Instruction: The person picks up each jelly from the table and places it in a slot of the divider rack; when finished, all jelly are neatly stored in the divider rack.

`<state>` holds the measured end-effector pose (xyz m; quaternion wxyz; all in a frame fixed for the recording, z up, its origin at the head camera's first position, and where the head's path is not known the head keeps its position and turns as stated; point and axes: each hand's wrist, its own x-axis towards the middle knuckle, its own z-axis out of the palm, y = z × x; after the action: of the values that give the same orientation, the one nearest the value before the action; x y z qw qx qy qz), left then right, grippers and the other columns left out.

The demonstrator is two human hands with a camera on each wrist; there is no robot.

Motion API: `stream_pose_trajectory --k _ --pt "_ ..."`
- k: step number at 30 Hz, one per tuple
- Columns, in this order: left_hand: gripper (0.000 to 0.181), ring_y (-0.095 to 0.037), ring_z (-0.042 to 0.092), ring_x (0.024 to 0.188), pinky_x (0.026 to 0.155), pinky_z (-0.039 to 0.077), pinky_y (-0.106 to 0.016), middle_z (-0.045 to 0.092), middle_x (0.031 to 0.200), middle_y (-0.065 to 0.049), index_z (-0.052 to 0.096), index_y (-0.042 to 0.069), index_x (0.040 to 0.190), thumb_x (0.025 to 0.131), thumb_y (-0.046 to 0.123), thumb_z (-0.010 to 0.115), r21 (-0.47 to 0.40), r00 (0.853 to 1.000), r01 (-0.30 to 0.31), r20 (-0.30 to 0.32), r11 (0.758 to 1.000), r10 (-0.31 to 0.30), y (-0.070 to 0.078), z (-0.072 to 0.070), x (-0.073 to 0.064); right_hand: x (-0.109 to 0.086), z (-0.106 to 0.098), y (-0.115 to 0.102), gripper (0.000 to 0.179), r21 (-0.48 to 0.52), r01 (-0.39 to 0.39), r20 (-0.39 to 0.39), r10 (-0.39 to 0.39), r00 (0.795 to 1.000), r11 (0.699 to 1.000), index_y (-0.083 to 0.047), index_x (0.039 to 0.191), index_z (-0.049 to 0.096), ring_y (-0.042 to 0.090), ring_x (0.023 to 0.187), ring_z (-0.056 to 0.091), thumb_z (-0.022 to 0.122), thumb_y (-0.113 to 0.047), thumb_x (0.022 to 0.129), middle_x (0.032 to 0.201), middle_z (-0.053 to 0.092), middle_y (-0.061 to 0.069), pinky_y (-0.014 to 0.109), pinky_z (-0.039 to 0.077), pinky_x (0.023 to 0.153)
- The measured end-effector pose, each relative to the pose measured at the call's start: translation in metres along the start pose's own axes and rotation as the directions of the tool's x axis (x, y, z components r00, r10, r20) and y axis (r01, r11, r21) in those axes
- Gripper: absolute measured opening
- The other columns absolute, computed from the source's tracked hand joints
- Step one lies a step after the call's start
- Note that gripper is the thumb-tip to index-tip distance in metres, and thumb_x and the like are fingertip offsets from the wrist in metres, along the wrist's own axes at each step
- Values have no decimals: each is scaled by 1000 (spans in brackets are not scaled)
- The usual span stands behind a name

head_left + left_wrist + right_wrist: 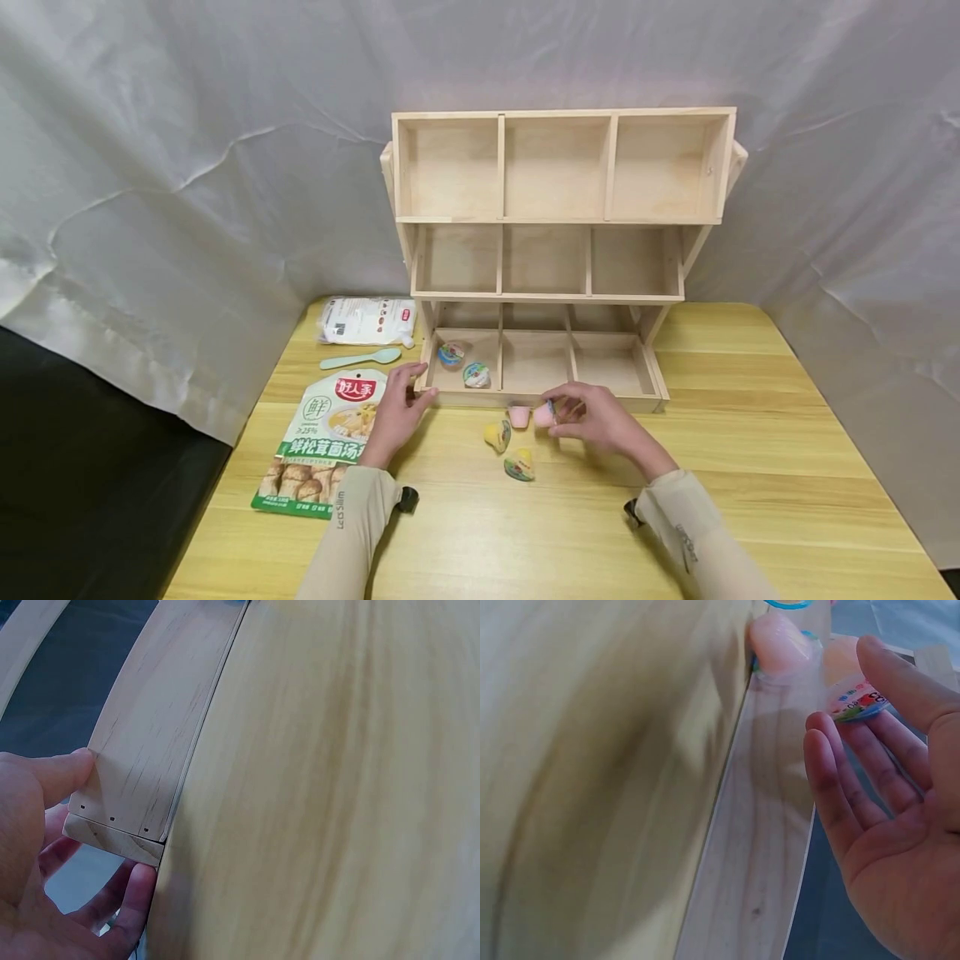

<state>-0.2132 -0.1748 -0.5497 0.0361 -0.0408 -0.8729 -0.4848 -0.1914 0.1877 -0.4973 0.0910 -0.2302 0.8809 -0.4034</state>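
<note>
My left hand point(396, 410) holds the front left corner of a wooden tiered organizer point(540, 402); in the left wrist view its thumb lies on the front board point(142, 727) and the fingers curl around the end. My right hand point(596, 417) pinches a pink jelly cup point(544, 414) by its lidded end, just in front of the bottom tray. Beside it is another pink jelly cup point(518, 416), close against the tray's front. Nearer me lie two yellow jelly cups, one point(497, 435) behind the other point(519, 465). Blue-lidded point(451, 354) and pale-lidded point(477, 375) jelly cups sit in the bottom left compartment.
A mushroom soup seasoning pouch point(322, 442) lies on the table left of my left hand. Behind it are a pale green spoon point(360, 358) and a white package point(367, 321). Grey cloth point(187, 150) hangs around the table's back and sides.
</note>
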Motion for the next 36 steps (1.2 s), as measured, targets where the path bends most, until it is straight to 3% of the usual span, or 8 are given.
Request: stream_pose_trajectory --k 4,11,17,27,36 --pt "53 -31 62 115 102 55 -44 41 154 -8 51 13 149 101 26 69 -3 1000 -5 -2 1000 5 0 0 0 3 -3 -4 53 -10 13 -29 -13 999 1000 -7 130 68 22 92 70 88 -12 81 102 73 3 35 63 83" --pt "52 -32 63 115 102 55 -44 42 154 -8 51 13 148 101 26 69 -3 1000 -2 -5 1000 2 1 0 -1 15 -6 -10 56 -9 19 -72 -20 997 1000 -3 130 68 19 90 71 90 -11 79 105 74 8 27 62 82" --pt "52 -32 62 117 104 55 -45 42 154 -8 51 13 148 101 27 69 -8 1000 -4 4 1000 4 1 0 -1 28 -8 -11 56 6 -1 -119 2 993 1000 -3 132 67 22 93 71 89 -15 81 107 73 9 34 63 83" --pt "54 -32 62 118 103 55 -46 41 154 -7 50 16 149 101 30 69 12 1000 -1 6 1000 1 -1 -1 0 70 3 -1 57 -1 -76 -224 74 972 997 -3 134 66 26 93 73 87 -22 85 106 75 12 39 64 84" --pt "54 -31 62 118 104 55 -45 42 154 -7 51 15 149 100 29 70 -6 1000 1 5 1000 -1 0 -1 0 103 16 7 48 -31 -75 -267 64 962 997 -4 129 69 27 94 73 86 -18 86 108 77 12 44 63 84"
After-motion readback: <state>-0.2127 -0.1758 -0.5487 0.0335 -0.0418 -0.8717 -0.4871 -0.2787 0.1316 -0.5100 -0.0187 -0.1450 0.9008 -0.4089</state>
